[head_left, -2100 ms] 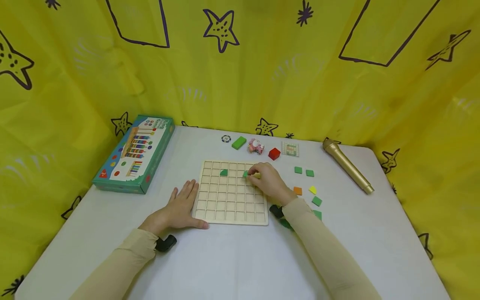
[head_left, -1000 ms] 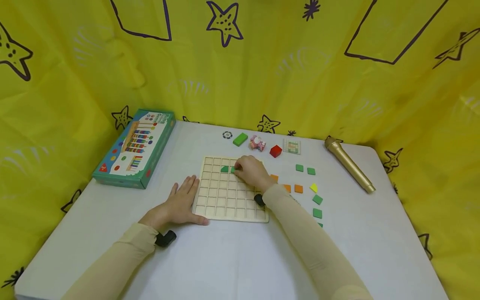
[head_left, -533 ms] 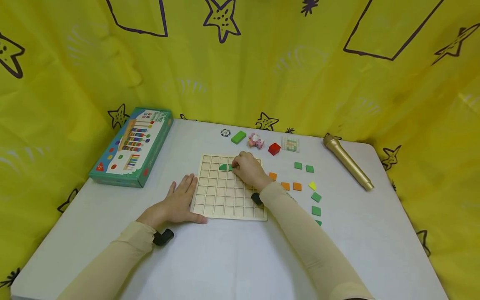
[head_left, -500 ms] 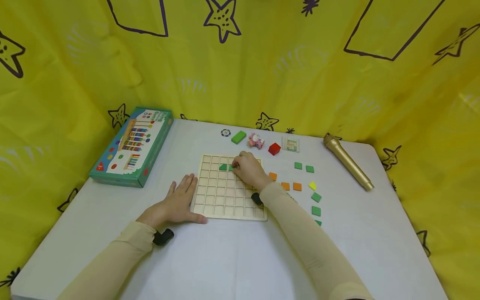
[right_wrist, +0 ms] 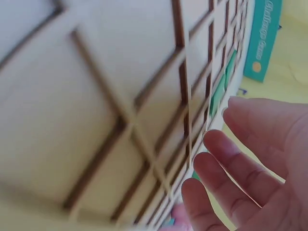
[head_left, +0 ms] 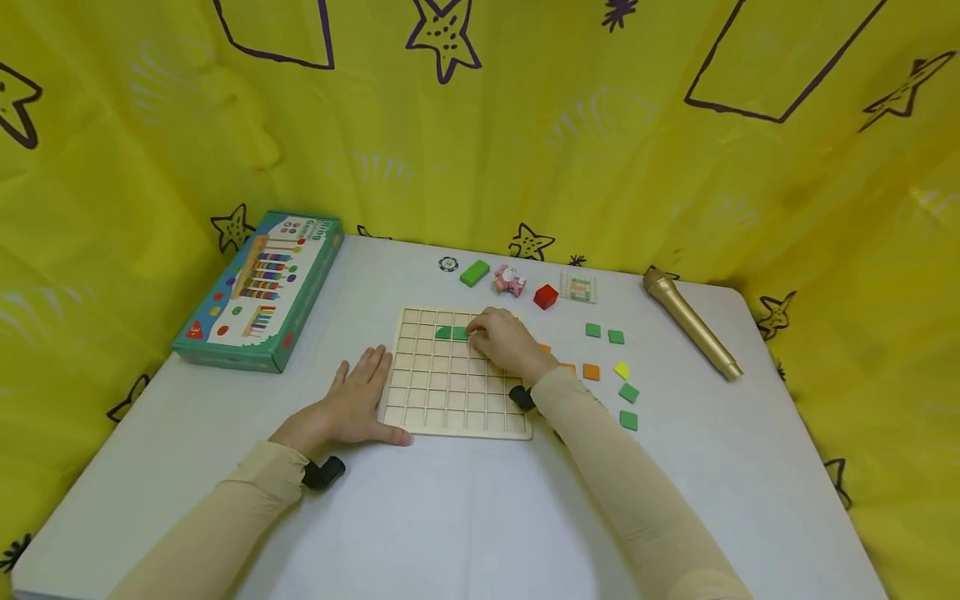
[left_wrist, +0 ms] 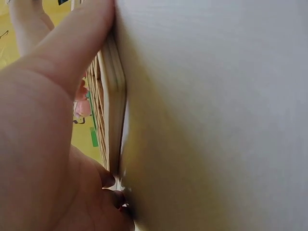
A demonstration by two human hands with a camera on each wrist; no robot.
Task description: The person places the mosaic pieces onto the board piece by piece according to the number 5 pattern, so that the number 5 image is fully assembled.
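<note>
A pale wooden grid board point(head_left: 428, 418) lies on the white table. In one of its upper rows sit a green quarter-round tile point(head_left: 443, 332) and, right beside it, a green square tile point(head_left: 460, 333). My right hand point(head_left: 508, 340) hovers over the board just right of the square tile; in the right wrist view its fingers point(right_wrist: 243, 175) are loosely bent with nothing between them. My left hand point(head_left: 358, 398) lies with fingers spread along the board's left edge, thumb at the near corner. The left wrist view shows that thumb point(left_wrist: 79, 41) touching the board's rim.
Green tiles point(head_left: 628, 420), an orange tile point(head_left: 591, 372) and a yellow triangle point(head_left: 622, 370) lie right of the board. Behind stand a green block point(head_left: 475, 272), pink figurine point(head_left: 509, 281), red block point(head_left: 546, 296) and pattern card point(head_left: 578, 287). A game box point(head_left: 258, 292) and gold microphone point(head_left: 692, 323) flank them.
My right hand carried the green square tile left and set it beside the quarter-round one. Since then it has let go and shifted slightly right. My left hand stays at the board's edge.
</note>
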